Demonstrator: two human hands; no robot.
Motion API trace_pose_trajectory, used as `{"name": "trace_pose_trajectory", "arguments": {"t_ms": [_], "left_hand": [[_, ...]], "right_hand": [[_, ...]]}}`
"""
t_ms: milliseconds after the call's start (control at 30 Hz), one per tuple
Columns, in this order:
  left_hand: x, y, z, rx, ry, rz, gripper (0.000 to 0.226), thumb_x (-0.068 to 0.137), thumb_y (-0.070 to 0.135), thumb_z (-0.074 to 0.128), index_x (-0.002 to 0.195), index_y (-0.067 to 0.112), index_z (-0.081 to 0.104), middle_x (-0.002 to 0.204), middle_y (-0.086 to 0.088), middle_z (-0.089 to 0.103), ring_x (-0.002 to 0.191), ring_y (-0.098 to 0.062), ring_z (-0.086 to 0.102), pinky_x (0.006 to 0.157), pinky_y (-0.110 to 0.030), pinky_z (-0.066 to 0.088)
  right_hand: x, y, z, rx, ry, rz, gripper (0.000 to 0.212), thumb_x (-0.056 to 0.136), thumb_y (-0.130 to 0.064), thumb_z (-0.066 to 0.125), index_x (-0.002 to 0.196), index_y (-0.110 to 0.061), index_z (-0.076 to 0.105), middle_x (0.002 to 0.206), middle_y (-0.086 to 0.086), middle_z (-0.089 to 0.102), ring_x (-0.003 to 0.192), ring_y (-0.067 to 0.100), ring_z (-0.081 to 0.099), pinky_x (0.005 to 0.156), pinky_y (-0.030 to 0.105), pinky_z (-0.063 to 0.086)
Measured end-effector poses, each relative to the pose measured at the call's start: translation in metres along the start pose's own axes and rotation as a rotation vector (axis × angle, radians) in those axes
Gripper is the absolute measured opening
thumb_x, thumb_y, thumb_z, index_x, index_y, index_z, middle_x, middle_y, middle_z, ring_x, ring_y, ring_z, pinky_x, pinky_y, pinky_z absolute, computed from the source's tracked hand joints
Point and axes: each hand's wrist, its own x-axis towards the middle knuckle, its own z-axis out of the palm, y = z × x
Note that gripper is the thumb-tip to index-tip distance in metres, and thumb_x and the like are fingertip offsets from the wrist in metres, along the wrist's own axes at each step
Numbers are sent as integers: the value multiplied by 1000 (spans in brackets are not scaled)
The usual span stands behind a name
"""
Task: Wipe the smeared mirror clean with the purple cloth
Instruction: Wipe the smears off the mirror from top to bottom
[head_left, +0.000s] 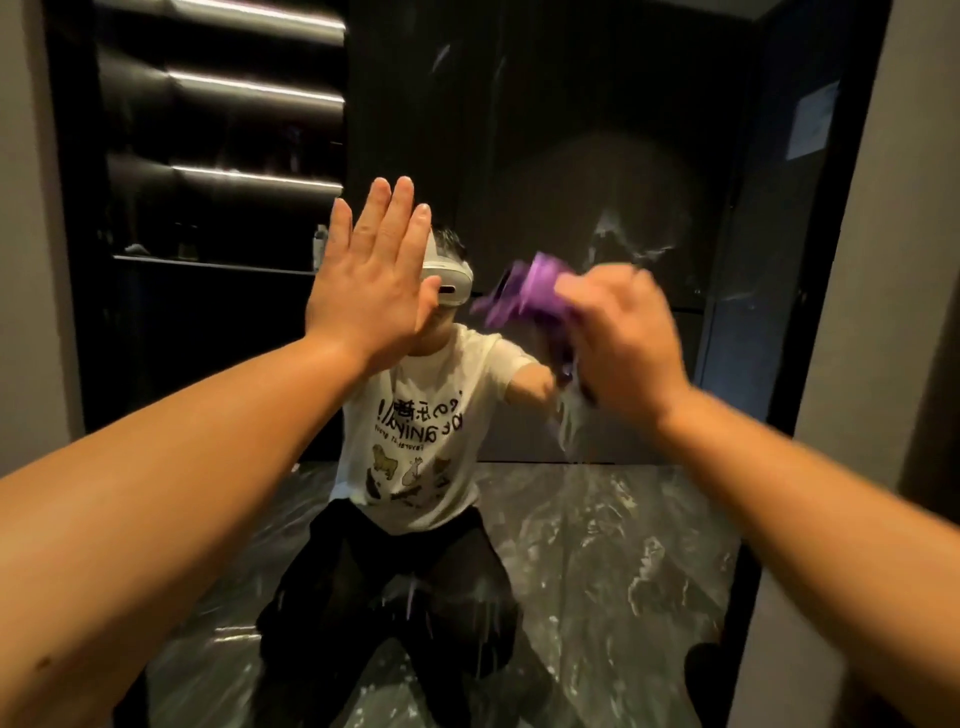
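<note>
Mirror (597, 156): a tall dark glass is seen standing on the floor, filling most of the view, with a black frame around it.
Smears (621, 244): white streaks are seen on the glass above the right hand, and more streaks run down the glass just under that hand.
Lower glass: pale drips and marks are seen low down, in the middle of the glass.
Purple cloth (524, 291): it is bunched up and held against the glass, near the middle and a bit to the right; it looks blurred.
Right hand (621, 338): its fingers are closed tight around the purple cloth.
Left hand (371, 280): it is held flat and upright at the glass, fingers straight and close together, with nothing in it; a touch on the glass cannot be told.
Arms: both bare arms are stretched out toward the glass.
Reflection: a kneeling person in a white printed shirt (431, 415) and dark trousers is shown, with a white headset (449, 283) worn on the head.
Floor (613, 545): a dark, shiny floor with pale swirls is shown in the glass.
Shelves (228, 171): dark shelves with bright strip lights are shown in the glass on the left.
Walls (893, 260): plain grey walls are seen on both sides of the frame.
</note>
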Motion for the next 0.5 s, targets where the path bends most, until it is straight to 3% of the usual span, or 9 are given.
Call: {"name": "trace_pose_trajectory", "arguments": {"t_ms": [33, 100, 167, 233, 333, 400, 433, 500], "left_hand": [[-1, 0, 2, 14, 3, -4, 70, 101, 47, 23, 157, 9, 7, 165, -14, -7, 152, -28, -10, 122, -49, -6], [-1, 0, 3, 18, 14, -8, 70, 101, 47, 23, 157, 8, 8, 165, -14, -6, 152, -28, -9, 122, -50, -4], [-1, 1, 4, 7, 20, 0, 70, 101, 47, 23, 157, 8, 9, 165, -14, -4, 152, -28, -8, 123, -50, -2], [-1, 0, 5, -1, 26, 4, 70, 101, 47, 22, 157, 7, 10, 165, -14, -4, 152, -28, -7, 123, -51, -2], [-1, -1, 8, -11, 56, 19, 70, 100, 47, 20, 157, 7, 13, 165, -15, -1, 152, -29, -5, 123, -51, -1], [-1, -2, 8, -33, 69, 23, 70, 99, 47, 21, 156, 6, 15, 165, -15, 1, 152, -29, -4, 122, -50, -2], [-1, -2, 9, -43, 76, 22, 70, 99, 46, 22, 156, 6, 16, 165, -15, 2, 152, -29, -4, 122, -50, -2], [0, -2, 8, -59, 89, 22, 69, 100, 45, 26, 156, 6, 17, 165, -15, 2, 152, -29, -4, 122, -50, -2]], "right_hand": [[26, 22, -6, -39, 73, 48, 12, 96, -35, 51, 102, -27, 58, 84, 14, 63, 74, 34, 58, 63, 49, 48], [71, 63, -11, -199, 142, 80, 26, 98, -32, 49, 124, -30, 43, 112, 23, 59, 97, 40, 57, 78, 46, 45], [105, 91, -9, -327, 128, 165, 35, 101, -31, 40, 135, -25, 42, 130, 22, 50, 115, 39, 50, 91, 44, 41], [122, 102, -5, -321, 98, 237, 40, 102, -29, 36, 139, -18, 45, 135, 20, 46, 120, 36, 46, 96, 42, 42], [97, 82, 11, -248, 116, 222, 33, 99, -28, 42, 131, -20, 49, 122, 24, 54, 106, 41, 53, 84, 47, 46], [52, 49, 29, -143, 86, 166, 9, 98, -28, 51, 104, -24, 55, 95, 15, 60, 85, 36, 57, 66, 44, 45], [21, 31, 39, -122, -18, 144, 12, 98, -30, 51, 89, -22, 53, 83, 5, 56, 77, 30, 55, 61, 41, 42], [-58, -9, 54, -71, -274, 54, 22, 100, -36, 44, 82, -23, 48, 77, -8, 48, 73, 17, 49, 60, 36, 37]]}}
